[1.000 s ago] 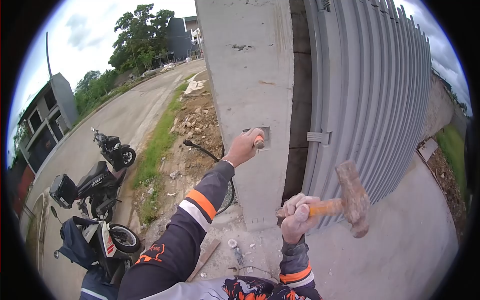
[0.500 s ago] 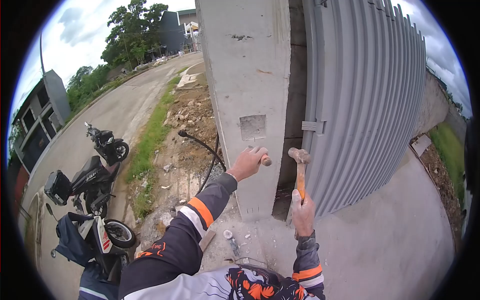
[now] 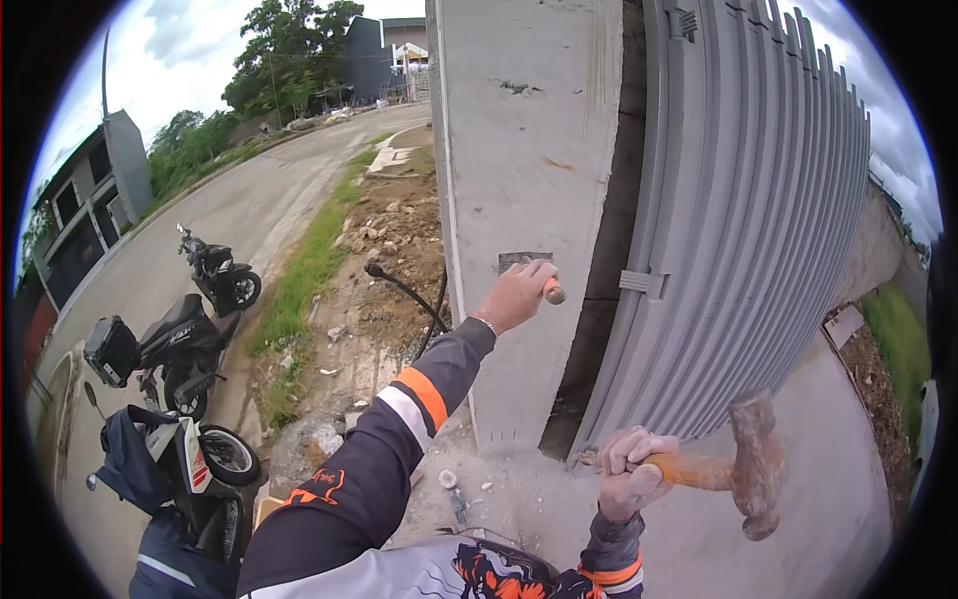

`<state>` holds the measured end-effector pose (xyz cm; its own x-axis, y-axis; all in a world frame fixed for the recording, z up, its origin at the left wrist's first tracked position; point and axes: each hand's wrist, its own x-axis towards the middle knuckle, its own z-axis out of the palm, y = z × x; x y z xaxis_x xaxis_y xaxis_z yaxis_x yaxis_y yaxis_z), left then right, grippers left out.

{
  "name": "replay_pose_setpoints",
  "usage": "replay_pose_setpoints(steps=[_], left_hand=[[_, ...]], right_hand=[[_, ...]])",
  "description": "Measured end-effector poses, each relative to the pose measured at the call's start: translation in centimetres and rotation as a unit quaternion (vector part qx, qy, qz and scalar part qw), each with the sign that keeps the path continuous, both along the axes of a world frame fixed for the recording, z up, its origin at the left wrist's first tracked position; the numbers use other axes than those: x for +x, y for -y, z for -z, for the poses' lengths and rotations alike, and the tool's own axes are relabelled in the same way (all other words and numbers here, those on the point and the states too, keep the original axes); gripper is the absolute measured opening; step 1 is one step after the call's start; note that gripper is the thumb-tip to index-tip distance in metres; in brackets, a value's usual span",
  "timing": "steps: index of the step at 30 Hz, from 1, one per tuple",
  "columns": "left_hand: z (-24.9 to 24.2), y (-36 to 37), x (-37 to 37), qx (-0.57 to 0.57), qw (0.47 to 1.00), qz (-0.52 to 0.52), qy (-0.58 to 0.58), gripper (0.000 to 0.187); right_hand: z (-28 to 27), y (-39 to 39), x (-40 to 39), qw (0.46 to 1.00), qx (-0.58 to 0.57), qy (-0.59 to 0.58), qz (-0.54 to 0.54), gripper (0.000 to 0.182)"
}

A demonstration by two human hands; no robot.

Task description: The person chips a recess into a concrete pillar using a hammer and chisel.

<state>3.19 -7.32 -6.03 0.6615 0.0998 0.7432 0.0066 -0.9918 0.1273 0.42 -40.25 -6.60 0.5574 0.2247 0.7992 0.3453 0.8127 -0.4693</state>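
Observation:
My left hand (image 3: 516, 294) is closed round an orange-handled chisel (image 3: 554, 291), whose rounded butt end points back toward me; its blade is hidden by the hand. That hand is against the grey concrete post (image 3: 529, 180), covering much of a shallow rectangular recess (image 3: 511, 263) cut into its face. At the lower right, my right hand (image 3: 635, 473) grips a hammer (image 3: 755, 464) by its orange handle, the worn, dusty head sticking out to the right, apart from the chisel.
A grey corrugated metal gate (image 3: 748, 220) stands right of the post. On the ground near the post's foot lies an angle grinder (image 3: 454, 496) among rubble bits. A black cable (image 3: 404, 290) sticks up at left. Parked motorcycles (image 3: 170, 349) stand beside the road.
The hammer has swung from upright near the chisel down and to the right, closer to me. My left hand and the chisel have risen to the recess. The view has shifted slightly.

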Motion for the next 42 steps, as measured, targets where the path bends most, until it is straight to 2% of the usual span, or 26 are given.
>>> replay_pose_setpoints(steps=[1, 2, 3, 4, 5, 6, 9, 10, 12, 13, 15, 17, 20, 23, 24, 27, 30, 33, 36, 39, 40, 42], left_hand=[[0.0, -0.3, 0.1, 0.002, 1.0, -0.004, -0.001, 0.034], [0.0, -0.5, 0.2, 0.004, 1.0, -0.006, -0.004, 0.034], [-0.1, -0.6, 0.5, 0.008, 1.0, -0.005, -0.005, 0.035], [-0.6, -0.8, 0.8, 0.001, 1.0, -0.006, 0.003, 0.034], [-0.9, -1.1, 1.0, -0.008, 1.0, -0.005, 0.009, 0.033], [-0.5, -0.9, 0.8, -0.019, 1.0, -0.002, 0.01, 0.032], [-0.3, -2.4, 1.0, -0.062, 0.997, 0.036, 0.011, 0.029], [-0.3, -2.5, 1.0, -0.068, 0.997, 0.034, 0.007, 0.03], [-0.8, -1.9, 0.8, -0.068, 0.997, 0.028, 0.009, 0.029], [-1.0, -1.8, 0.9, -0.066, 0.997, 0.027, 0.01, 0.029], [-1.3, -2.4, 1.3, -0.078, 0.997, 0.019, 0.012, 0.029], [-0.9, -2.6, 1.6, -0.084, 0.996, 0.012, 0.007, 0.029], [-0.2, -1.7, 1.4, -0.087, 0.996, 0.002, 0.004, 0.029], [1.8, -0.2, 0.6, -0.051, 0.999, -0.017, -0.003, 0.029], [2.8, 0.9, 0.2, -0.009, 0.999, -0.021, -0.025, 0.031], [4.2, 4.2, -1.9, 0.059, 0.997, -0.008, -0.057, 0.034], [4.8, 2.7, -1.5, 0.082, 0.996, -0.024, -0.016, 0.038], [2.9, 0.7, -1.0, 0.069, 0.997, -0.036, -0.009, 0.038], [2.6, -0.2, -1.3, 0.04, 0.999, -0.021, -0.006, 0.038], [1.6, -1.0, -1.2, 0.012, 1.0, 0.001, 0.01, 0.038], [1.5, -0.9, -1.4, -0.001, 1.0, 0.006, 0.013, 0.038], [1.2, -0.9, -1.7, -0.002, 1.0, 0.004, 0.004, 0.037]], right_hand=[[-0.8, -1.1, -0.2, 0.995, 0.094, 0.041, 0.006, 0.049], [-1.2, -2.7, -0.5, 0.986, 0.16, 0.028, 0.045, 0.055], [0.2, -5.2, 0.6, 0.985, 0.15, 0.03, 0.081, 0.051], [3.9, -8.6, 2.6, 0.983, 0.138, 0.033, 0.118, 0.048], [6.5, -10.2, 4.0, 0.97, -0.137, -0.01, 0.199, 0.042], [9.1, -11.9, 5.3, 0.867, -0.425, 0.039, 0.257, 0.036], [7.8, -10.2, 4.3, 0.901, -0.367, -0.066, 0.221, 0.038], [5.7, -8.6, 3.6, 0.921, -0.327, -0.078, 0.195, 0.038], [2.2, -6.0, 1.9, 0.982, -0.141, -0.109, 0.062, 0.039], [1.5, -5.7, 1.6, 0.991, -0.043, -0.123, -0.004, 0.039], [4.8, -9.3, 3.8, 0.977, -0.165, -0.047, 0.125, 0.039], [8.3, -11.8, 5.8, 0.924, -0.286, 0.027, 0.253, 0.04], [7.3, -11.1, 6.2, 0.884, -0.401, 0.012, 0.24, 0.038], [7.4, -6.4, 5.7, 0.875, -0.434, -0.017, 0.212, 0.038], [8.2, -4.9, 6.1, 0.872, -0.457, -0.052, 0.17, 0.039], [9.2, -1.8, 5.9, 0.86, -0.475, -0.056, 0.179, 0.041], [9.0, 0.0, 5.1, 0.865, -0.469, -0.084, 0.157, 0.041], [8.1, 0.6, 4.1, 0.884, -0.428, -0.06, 0.178, 0.038], [6.8, 0.9, 3.3, 0.92, -0.364, -0.127, 0.071, 0.037], [3.2, 0.9, 0.8, 0.992, -0.096, -0.078, -0.028, 0.041], [2.2, -0.1, 0.3, 1.0, -0.002, -0.021, 0.012, 0.048], [1.9, -4.1, 0.8, 0.989, 0.142, 0.037, 0.036, 0.043]])
